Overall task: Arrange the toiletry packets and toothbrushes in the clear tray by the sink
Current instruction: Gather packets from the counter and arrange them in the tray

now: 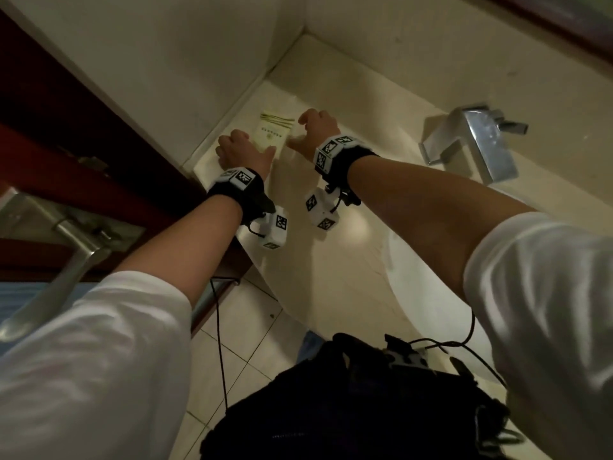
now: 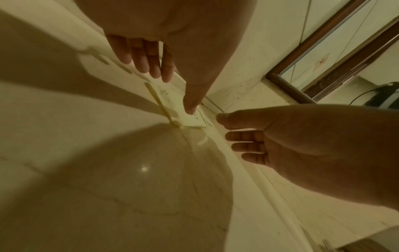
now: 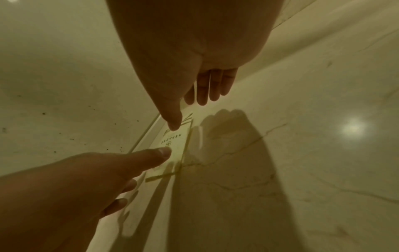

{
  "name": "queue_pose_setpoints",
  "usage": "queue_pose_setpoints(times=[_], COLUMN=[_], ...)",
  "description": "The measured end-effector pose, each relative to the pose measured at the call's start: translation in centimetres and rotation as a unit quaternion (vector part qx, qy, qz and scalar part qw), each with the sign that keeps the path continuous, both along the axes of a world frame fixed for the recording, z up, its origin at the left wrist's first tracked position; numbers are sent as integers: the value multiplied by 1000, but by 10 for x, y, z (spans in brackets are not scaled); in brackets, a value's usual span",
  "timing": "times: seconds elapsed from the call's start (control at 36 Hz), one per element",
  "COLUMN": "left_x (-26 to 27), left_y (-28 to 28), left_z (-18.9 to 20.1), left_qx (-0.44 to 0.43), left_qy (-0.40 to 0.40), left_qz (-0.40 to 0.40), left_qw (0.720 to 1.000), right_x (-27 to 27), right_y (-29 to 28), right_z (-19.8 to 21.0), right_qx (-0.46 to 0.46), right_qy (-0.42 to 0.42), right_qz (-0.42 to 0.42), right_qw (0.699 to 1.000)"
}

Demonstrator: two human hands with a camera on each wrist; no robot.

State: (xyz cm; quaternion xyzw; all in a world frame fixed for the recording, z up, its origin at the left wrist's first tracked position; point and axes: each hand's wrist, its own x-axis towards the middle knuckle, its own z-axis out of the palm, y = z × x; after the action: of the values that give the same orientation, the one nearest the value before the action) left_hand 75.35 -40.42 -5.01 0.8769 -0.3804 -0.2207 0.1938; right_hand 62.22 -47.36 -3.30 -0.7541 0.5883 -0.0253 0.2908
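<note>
A pale toiletry packet (image 1: 273, 131) with green lines and print lies flat near the counter's back left corner. In the wrist views the packet (image 3: 176, 145) lies inside a clear tray whose raised rim (image 3: 162, 175) shows at its near end. My left hand (image 1: 245, 144) is at the packet's near left, thumb tip (image 3: 162, 153) touching it, fingers (image 2: 146, 59) straight. My right hand (image 1: 300, 131) is at its right side, thumb tip (image 3: 175, 126) on the far part of the packet, fingers (image 3: 207, 88) extended. No toothbrush is in view.
A chrome faucet (image 1: 471, 141) stands at the right, with the white basin (image 1: 418, 280) below it. A dark wooden door frame (image 1: 83, 127) and a metal door handle (image 1: 66, 234) border the counter on the left. Walls close the corner behind the packet. A black bag (image 1: 348, 410) hangs below.
</note>
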Motion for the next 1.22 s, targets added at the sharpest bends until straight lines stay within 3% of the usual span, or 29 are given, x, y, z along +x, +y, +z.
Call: queue_pose_setpoints(times=[0.17,0.33,0.47,0.58,0.67,0.83,0.92,1.03,1.22], left_x=[1,2,4,12,18,17,10,-13,-74], left_y=[-5,-6,-4,0,5,18,29,43,62], left_z=[-7,-11,-6,1,8,31,40,48,63], left_qx=[5,4,-25,-63,-76,-118,-106,-108,-62], left_qy=[-23,-17,34,92,158,341,398,548,614], left_qz=[-24,-40,-26,-72,-62,-19,-24,9,24], left_qw=[999,999,999,991,982,933,911,829,786], right_x=[15,23,28,25,22,-8,-29,-62,-119], right_y=[-5,-6,-6,-5,-2,18,39,67,115], right_z=[-1,-4,-6,-4,-3,10,16,30,54], right_qx=[-13,10,23,44,70,80,125,182,214], right_qy=[41,29,23,9,-27,-174,-264,-330,-413], right_qz=[33,66,63,58,19,-89,-127,-166,-255], right_qw=[999,997,997,997,997,977,948,911,848])
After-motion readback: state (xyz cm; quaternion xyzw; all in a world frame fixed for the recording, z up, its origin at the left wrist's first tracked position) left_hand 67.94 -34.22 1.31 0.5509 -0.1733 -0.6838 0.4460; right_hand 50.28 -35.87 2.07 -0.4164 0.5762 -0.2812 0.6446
